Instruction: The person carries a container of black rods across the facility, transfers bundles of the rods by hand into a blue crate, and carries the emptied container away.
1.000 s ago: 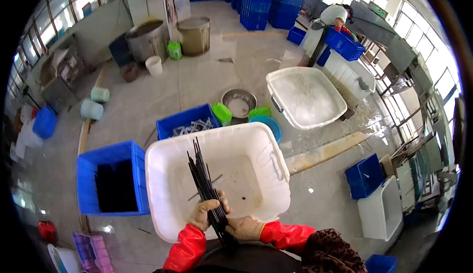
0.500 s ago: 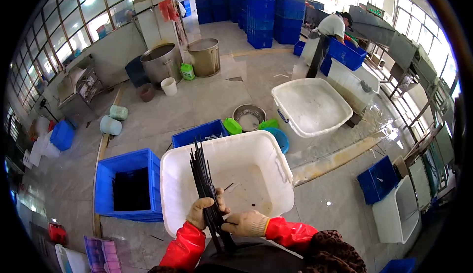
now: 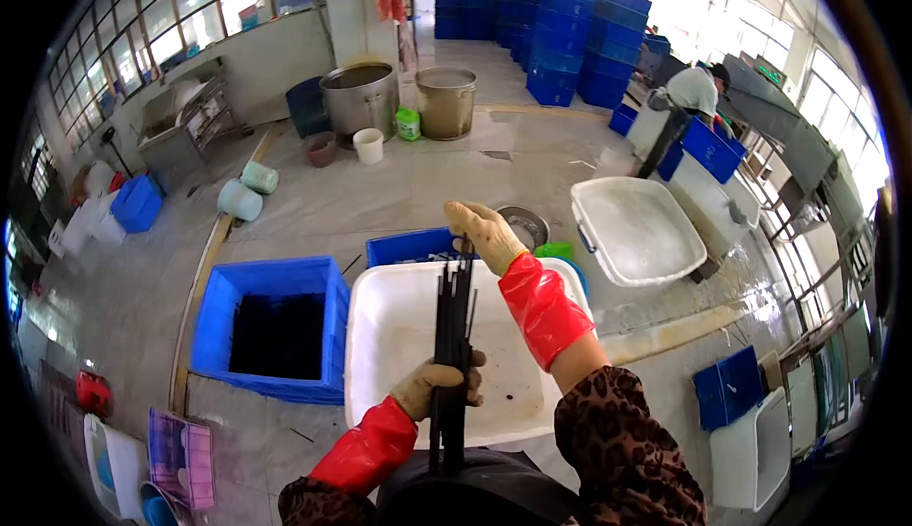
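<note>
My gloved left hand (image 3: 439, 385) is wrapped round the lower part of a bundle of thin black sticks (image 3: 453, 336), held upright over a large white tub (image 3: 391, 312). At the top ends of the bundle is my gloved right hand (image 3: 486, 233), its fingers stretched forward and the palm side near the tips. Whether it touches them is hard to see. To the left, a blue crate (image 3: 268, 271) holds a dark mass of similar black material.
Beyond the tub are a smaller blue crate (image 3: 408, 246), a metal bowl (image 3: 527, 225) and a green container (image 3: 553, 250). A second white tub (image 3: 636, 231) stands further right. A co-worker (image 3: 693, 92) bends over blue crates at the back right.
My right hand has left the lower part of the bundle and risen to its top. The bundle stands more upright in my left hand. The camera view has shifted.
</note>
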Tool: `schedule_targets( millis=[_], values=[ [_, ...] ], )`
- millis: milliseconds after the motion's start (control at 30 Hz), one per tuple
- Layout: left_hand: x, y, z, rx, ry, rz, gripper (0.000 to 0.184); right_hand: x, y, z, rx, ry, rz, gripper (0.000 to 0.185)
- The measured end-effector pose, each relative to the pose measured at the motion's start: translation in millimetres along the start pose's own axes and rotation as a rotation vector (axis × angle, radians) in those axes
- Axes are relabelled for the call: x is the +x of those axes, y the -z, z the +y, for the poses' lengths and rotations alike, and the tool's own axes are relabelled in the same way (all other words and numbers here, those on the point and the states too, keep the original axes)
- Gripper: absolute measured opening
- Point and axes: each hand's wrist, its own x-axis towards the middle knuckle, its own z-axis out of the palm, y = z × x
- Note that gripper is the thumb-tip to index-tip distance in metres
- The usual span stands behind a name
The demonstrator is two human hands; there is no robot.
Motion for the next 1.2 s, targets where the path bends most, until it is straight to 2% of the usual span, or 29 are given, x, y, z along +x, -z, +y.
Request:
schedule_targets(
  millis=[33, 100, 133, 233, 300, 333, 367, 433, 467, 500, 567, 633, 700, 767, 833, 867, 900, 1033, 1100, 1200],
  values=[
    [-3.6, 5.9, 3.3, -0.013, -0.015, 0.006, 0.045, 2.6, -12.4, -3.7, 0.120, -0.064, -0.058, 0.037],
    [-6.4, 20.0, 4.6, -0.075, 0.019, -0.010, 0.046, 4.4, -24.0, 9.9, -0.118, 0.273, -0.281, 0.018],
    [-10.6, 30.6, 6.9, -0.054, -0.006, 0.015, 0.046, -1.4, -37.0, -4.2, -0.235, 0.259, -0.310, 0.011],
    [-34.5, 63.3, 25.9, -0.089, -0.007, 0.060, 0.052, 13.5, -84.7, 21.8, -0.343, 0.325, -0.386, 0.016],
    [-43.4, 77.8, 34.7, -0.135, -0.001, 0.060, 0.053, 14.0, -105.5, 36.2, -0.220, 0.167, -0.473, 0.015],
    [-42.9, 80.7, 31.7, -0.169, 0.025, 0.074, 0.051, 4.5, -111.3, 37.6, -0.164, 0.126, -0.388, 0.017],
    [-38.9, 82.3, 30.8, -0.203, 0.051, 0.087, 0.050, 2.6, -107.5, 58.7, -0.090, 0.104, -0.398, 0.020],
    [-50.2, 94.3, 47.6, -0.243, 0.062, 0.115, 0.050, 2.0, -133.0, 60.2, -0.081, -0.135, -0.447, 0.025],
    [-62.8, 109.3, 59.7, -0.238, 0.080, 0.104, 0.054, 3.2, -154.6, 77.1, 0.179, -0.415, -0.402, 0.029],
    [-72.7, 126.6, 62.9, -0.233, 0.097, 0.092, 0.057, 1.2, -172.6, 61.1, 0.110, -0.454, -0.400, 0.036],
    [-76.2, 148.3, 29.5, -0.309, 0.114, 0.078, 0.058, -27.2, -179.2, 102.5, 0.236, -0.488, -0.345, 0.037],
    [-60.8, 155.7, 25.2, -0.306, 0.111, 0.063, 0.054, -23.0, -162.9, 120.0, 0.300, -0.456, -0.341, 0.038],
    [-53.9, 145.5, 62.2, -0.331, 0.052, 0.018, 0.052, 8.3, -175.5, 82.6, 0.430, -0.555, -0.145, 0.036],
    [-57.8, 150.6, 81.3, -0.363, 0.034, 0.059, 0.051, 23.1, -189.8, 72.4, 0.559, -0.552, 0.047, 0.035],
    [-66.3, 155.5, 96.1, -0.332, -0.023, 0.134, 0.050, 28.3, -190.3, 78.0, 0.583, -0.535, 0.299, 0.033],
    [-67.3, 159.7, 113.4, -0.285, -0.117, 0.163, 0.049, 31.5, -188.4, 75.9, 0.697, -0.534, 0.341, 0.034],
    [-66.3, 168.1, 131.4, -0.236, -0.209, 0.191, 0.048, 34.7, -185.1, 73.9, 0.686, -0.497, 0.315, 0.034],
    [-75.4, 226.5, 186.4, -0.083, -0.456, 0.404, 0.045, 13.6, -173.7, 86.5, 0.639, -0.585, 0.342, 0.033],
    [-89.1, 245.4, 219.7, 0.036, -0.483, 0.527, 0.043, -2.1, -164.7, 97.7, 0.608, -0.637, 0.375, 0.032],
    [-107.5, 287.8, 244.6, 0.301, -0.351, 0.822, 0.038, -28.7, -163.0, 113.4, 0.588, -0.758, 0.428, 0.030]
  ],
)
